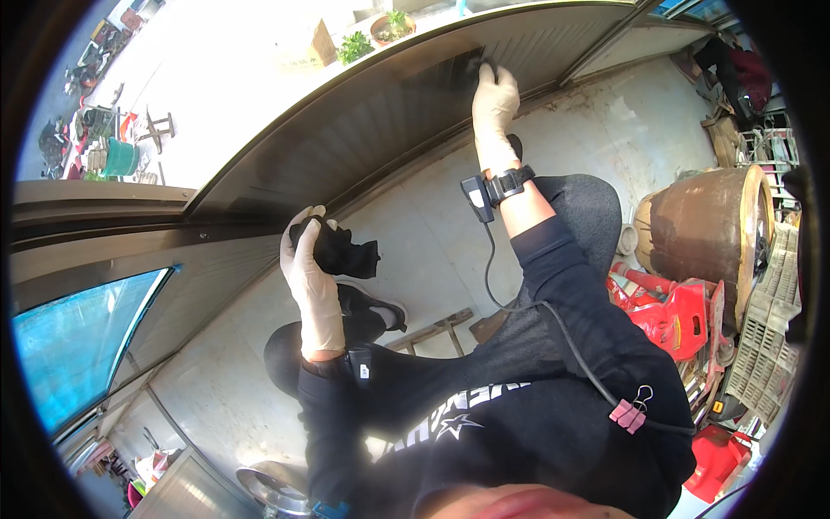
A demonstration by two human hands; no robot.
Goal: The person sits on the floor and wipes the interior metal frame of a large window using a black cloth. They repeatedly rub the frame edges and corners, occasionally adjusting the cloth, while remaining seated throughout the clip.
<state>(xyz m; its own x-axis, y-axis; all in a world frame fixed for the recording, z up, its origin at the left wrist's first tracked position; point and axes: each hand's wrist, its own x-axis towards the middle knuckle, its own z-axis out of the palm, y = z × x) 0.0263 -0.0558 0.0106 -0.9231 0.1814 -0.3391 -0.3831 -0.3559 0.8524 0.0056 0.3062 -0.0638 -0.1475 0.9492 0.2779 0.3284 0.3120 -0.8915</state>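
Observation:
My left hand point(304, 281), in a pale glove, grips a crumpled black cloth point(347, 253) next to the lower left end of a brown metal door panel point(346, 143). Farther up the same panel is my right hand point(495, 105), gloved too, its fingers bent and drawn together against the ribbed surface. Something dark shows by those fingertips, too small to make out. Around the fingertips the panel has a darker, shinier patch. A strapped device point(491, 192) sits on my right wrist, and a cable runs from it down my sleeve.
At the right stand a big brown glazed jar point(700, 238), a red plastic object point(679, 320) and grey crates point(765, 320). A wooden frame point(437, 333) lies by my shoe point(372, 309). Blue-covered glass point(86, 337) is at the left. Potted plants point(393, 28) stand beyond the panel.

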